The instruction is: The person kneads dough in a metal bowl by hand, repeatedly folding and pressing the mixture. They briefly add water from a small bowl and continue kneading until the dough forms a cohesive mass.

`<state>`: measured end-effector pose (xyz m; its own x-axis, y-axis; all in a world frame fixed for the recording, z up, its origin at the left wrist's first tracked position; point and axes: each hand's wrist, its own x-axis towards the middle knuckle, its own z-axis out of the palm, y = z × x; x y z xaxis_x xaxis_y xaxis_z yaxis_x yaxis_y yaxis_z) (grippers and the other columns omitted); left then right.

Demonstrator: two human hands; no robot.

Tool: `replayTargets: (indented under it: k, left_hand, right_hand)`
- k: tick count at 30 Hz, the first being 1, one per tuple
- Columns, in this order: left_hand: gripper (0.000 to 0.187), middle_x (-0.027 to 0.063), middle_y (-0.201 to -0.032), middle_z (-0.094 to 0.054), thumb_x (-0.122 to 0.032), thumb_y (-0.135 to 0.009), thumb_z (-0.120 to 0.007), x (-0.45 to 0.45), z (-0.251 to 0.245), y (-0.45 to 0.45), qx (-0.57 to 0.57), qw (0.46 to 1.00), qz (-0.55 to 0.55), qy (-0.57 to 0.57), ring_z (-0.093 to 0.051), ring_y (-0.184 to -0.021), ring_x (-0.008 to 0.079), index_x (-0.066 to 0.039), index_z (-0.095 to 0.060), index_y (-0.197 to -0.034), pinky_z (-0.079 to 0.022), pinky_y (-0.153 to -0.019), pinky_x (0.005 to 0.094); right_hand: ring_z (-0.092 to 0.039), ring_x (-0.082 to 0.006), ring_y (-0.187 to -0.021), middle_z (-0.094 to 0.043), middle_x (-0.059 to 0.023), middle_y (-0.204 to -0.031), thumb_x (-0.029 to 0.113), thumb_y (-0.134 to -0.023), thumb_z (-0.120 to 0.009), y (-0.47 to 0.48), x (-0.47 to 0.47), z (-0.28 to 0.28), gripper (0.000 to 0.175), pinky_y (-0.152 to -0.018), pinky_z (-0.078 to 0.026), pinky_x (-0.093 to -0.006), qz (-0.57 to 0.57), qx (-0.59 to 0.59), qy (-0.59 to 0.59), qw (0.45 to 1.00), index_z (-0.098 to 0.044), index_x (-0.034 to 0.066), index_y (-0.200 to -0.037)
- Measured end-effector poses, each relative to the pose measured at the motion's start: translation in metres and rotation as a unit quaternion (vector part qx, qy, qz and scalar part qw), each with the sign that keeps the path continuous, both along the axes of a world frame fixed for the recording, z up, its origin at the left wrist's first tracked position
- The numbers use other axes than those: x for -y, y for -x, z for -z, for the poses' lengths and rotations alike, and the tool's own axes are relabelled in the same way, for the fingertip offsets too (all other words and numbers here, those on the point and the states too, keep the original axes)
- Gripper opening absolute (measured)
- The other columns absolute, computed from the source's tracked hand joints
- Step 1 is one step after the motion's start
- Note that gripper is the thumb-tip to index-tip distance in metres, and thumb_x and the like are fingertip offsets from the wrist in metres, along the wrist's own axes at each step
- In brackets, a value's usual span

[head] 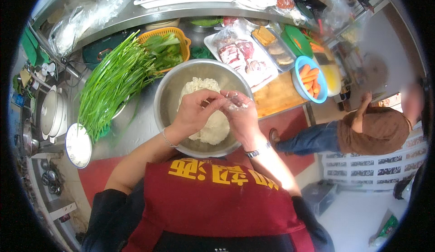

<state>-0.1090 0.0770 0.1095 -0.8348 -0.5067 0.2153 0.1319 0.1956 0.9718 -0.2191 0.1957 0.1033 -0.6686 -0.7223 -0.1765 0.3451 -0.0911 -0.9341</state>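
A wide stainless steel bowl (pixel 166 82) stands in front of me with a lumpy mass of pale dough (pixel 214 129) in it. Above the dough, my left hand (pixel 198 111) and my right hand (pixel 239 114) meet at the fingertips. The left thumb and forefinger touch the fingers of the right hand; whether something is pinched there is hidden. Bits of dough cling to the right hand's half-curled fingers, which grip no object that I can see. Both hands are apart from the bowl's floor.
Left of the bowl lie long green chives (pixel 112 82) and a yellow basket (pixel 185 41) of leafy greens. To the right are a white tray (pixel 268 78) of meat, a wooden board (pixel 275 97) and a blue bowl (pixel 295 75) of carrots. Another person (pixel 373 129) stands at right.
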Motion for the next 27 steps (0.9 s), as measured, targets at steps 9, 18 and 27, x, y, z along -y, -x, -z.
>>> replayTargets:
  k: [9,18,27]
  left_hand:
    - [0.012,0.0138,-0.081,-0.068,-0.01,-0.091,-0.066,-0.002,0.025,0.005,0.002,0.994,-0.083,0.076,-0.067,-0.072,0.0215,0.001,-0.067,-0.094,-0.053,-0.067,0.0316]
    - [0.012,0.0138,-0.086,-0.069,-0.01,-0.089,-0.062,0.021,0.083,0.01,0.19,0.97,0.052,0.142,-0.065,-0.078,0.0214,0.0,-0.067,-0.094,-0.051,-0.074,0.0339]
    - [0.02,0.0152,-0.094,-0.068,-0.008,-0.082,-0.064,0.029,0.109,0.016,0.203,0.926,0.074,0.31,-0.065,-0.09,0.0293,-0.004,-0.07,-0.1,-0.051,-0.083,0.0377]
  right_hand:
    - [-0.065,-0.0209,-0.092,-0.066,-0.0107,-0.096,0.008,-0.096,-0.059,-0.003,-0.002,0.003,0.017,-0.088,-0.053,-0.034,0.041,0.107,0.038,0.993,-0.063,-0.0045,-0.106]
    - [-0.067,-0.0208,-0.085,-0.067,-0.0101,-0.091,0.012,-0.097,-0.059,0.017,-0.015,0.015,0.019,-0.082,-0.054,-0.033,0.094,0.042,-0.007,0.995,-0.064,-0.005,-0.104]
    - [-0.067,-0.0181,-0.082,-0.068,-0.01,-0.089,0.007,-0.095,-0.061,0.019,-0.02,0.017,0.016,-0.079,-0.054,-0.0295,0.081,-0.016,-0.034,0.996,-0.065,-0.0061,-0.102]
